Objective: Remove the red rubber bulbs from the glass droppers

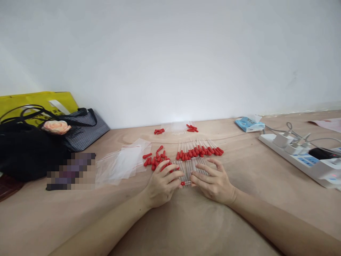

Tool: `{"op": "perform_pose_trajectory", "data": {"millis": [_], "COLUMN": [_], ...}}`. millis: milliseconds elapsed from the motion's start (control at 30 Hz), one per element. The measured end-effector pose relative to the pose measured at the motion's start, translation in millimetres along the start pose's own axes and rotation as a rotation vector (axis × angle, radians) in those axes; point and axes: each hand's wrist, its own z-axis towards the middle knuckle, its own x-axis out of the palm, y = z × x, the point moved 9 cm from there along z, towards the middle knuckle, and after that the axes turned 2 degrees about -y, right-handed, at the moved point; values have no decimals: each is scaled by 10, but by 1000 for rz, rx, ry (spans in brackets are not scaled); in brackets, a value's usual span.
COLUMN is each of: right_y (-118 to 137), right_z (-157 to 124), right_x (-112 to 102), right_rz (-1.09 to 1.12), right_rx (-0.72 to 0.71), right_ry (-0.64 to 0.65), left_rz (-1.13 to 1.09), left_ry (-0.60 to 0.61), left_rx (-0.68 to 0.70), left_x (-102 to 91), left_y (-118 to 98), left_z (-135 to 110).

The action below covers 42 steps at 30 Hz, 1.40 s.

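Note:
My left hand (162,185) and my right hand (211,181) meet over a small glass dropper with a red bulb (185,183), pinched between the fingertips of both. Under the fingers lies a row of bare glass tubes (189,167). Behind them is a row of finished droppers with red bulbs (199,151). Loose red rubber bulbs (157,159) lie scattered just left of the tubes, close to my left hand.
Clear zip bags (122,164) lie to the left. Black and striped bags with a peach flower (56,126) fill the far left. Two small bulb piles (159,131) sit by the wall. A tissue pack (249,124) and a power strip (301,156) are on the right.

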Motion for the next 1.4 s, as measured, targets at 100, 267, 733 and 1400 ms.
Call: {"op": "perform_pose_trajectory", "data": {"millis": [100, 267, 733, 1400], "right_y": [6, -259, -429, -114], "right_z": [10, 24, -15, 141], "right_x": [-29, -169, 402, 445], "right_rz": [8, -37, 177, 55], "right_rx": [-7, 116, 442, 228], "right_ry": [-12, -42, 250, 402], "left_rz": [-2, 5, -119, -20], "left_ry": [3, -58, 81, 672], "left_rx": [-8, -103, -1014, -1079], "left_x": [-20, -205, -11, 748], "left_y": [1, 259, 1552, 1393], "left_z": [-14, -61, -614, 218]}}
